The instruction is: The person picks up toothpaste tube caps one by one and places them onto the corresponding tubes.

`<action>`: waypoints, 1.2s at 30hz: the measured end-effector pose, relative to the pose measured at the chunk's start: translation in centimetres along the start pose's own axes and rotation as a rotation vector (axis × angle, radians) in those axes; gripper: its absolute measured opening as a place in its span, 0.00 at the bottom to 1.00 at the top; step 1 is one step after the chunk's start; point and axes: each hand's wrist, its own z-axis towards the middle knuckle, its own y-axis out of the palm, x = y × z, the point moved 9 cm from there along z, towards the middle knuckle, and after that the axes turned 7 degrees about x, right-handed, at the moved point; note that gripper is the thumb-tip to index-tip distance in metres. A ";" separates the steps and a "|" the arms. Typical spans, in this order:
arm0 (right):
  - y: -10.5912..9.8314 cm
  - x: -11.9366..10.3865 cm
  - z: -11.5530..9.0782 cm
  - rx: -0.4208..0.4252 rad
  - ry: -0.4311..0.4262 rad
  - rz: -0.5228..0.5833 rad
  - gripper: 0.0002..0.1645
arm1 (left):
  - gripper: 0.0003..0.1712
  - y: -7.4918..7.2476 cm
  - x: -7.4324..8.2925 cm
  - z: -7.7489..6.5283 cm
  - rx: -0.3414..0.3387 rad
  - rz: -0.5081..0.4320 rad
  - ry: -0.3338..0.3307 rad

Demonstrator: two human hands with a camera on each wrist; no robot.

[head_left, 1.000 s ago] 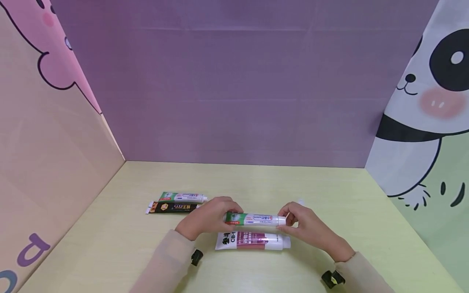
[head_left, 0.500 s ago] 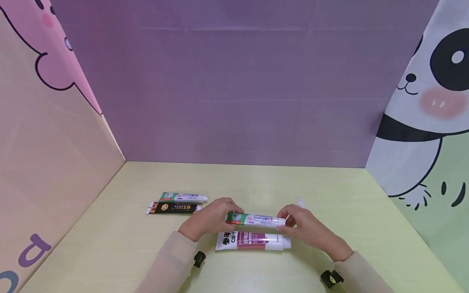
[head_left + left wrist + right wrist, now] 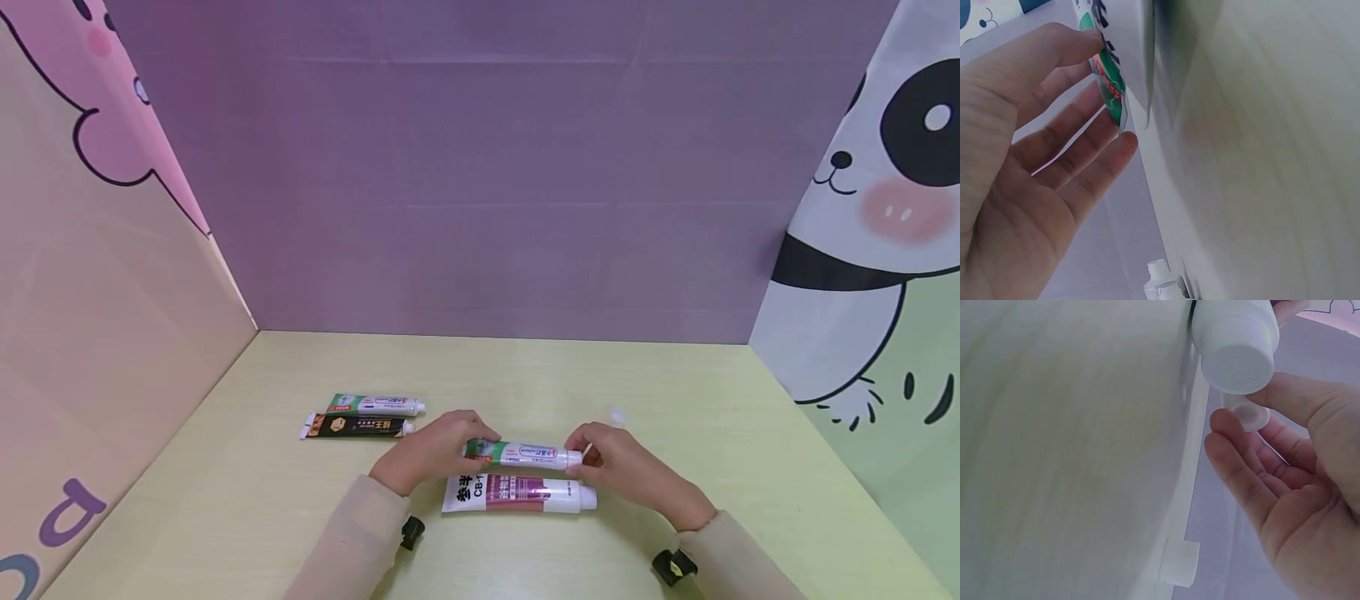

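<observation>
My left hand (image 3: 438,450) grips the flat end of a green-and-white toothpaste tube (image 3: 528,454). In the left wrist view, the thumb and fingers are on either side of the tube's green end (image 3: 1110,84). My right hand (image 3: 630,468) pinches the tube's other end; its white cap (image 3: 1252,417) shows between thumb and fingers in the right wrist view. Just in front lies a larger white-and-pink toothpaste tube (image 3: 517,493), whose wide cap (image 3: 1238,365) partly hides the pinch in that view.
At the left on the pale table (image 3: 225,508) lie a second green-and-white tube (image 3: 378,405) and a black tube (image 3: 356,426), side by side. A small whitish piece (image 3: 617,416) stands behind the right hand. Purple backdrop (image 3: 487,208) closes the far edge.
Both hands have shifted slightly with the held tube: the left hand a little right and nearer, the right hand slightly left. The other tubes stay put.
</observation>
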 end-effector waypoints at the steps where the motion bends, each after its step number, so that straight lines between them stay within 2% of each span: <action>1: 0.1 0.0 0.1 -0.003 0.000 -0.006 0.11 | 0.20 0.1 0.0 0.0 -0.001 -0.004 0.006; 7: 0.4 0.1 0.3 -0.021 -0.002 -0.045 0.09 | 0.18 0.4 0.0 0.0 -0.014 -0.031 0.013; 14: 0.7 -0.1 0.2 -0.037 -0.003 -0.075 0.09 | 0.17 0.7 -0.1 0.1 -0.031 -0.019 0.016; 21: 0.8 -0.2 0.2 -0.044 0.000 -0.062 0.09 | 0.17 0.7 0.0 0.0 -0.030 -0.033 0.022; 30: 0.9 -0.3 0.2 -0.066 -0.017 -0.048 0.09 | 0.17 0.7 -0.5 -0.1 -0.054 -0.057 -0.014; 36: 0.8 -0.2 0.1 -0.072 -0.019 -0.049 0.10 | 0.16 0.6 -0.4 -0.1 -0.049 -0.053 -0.003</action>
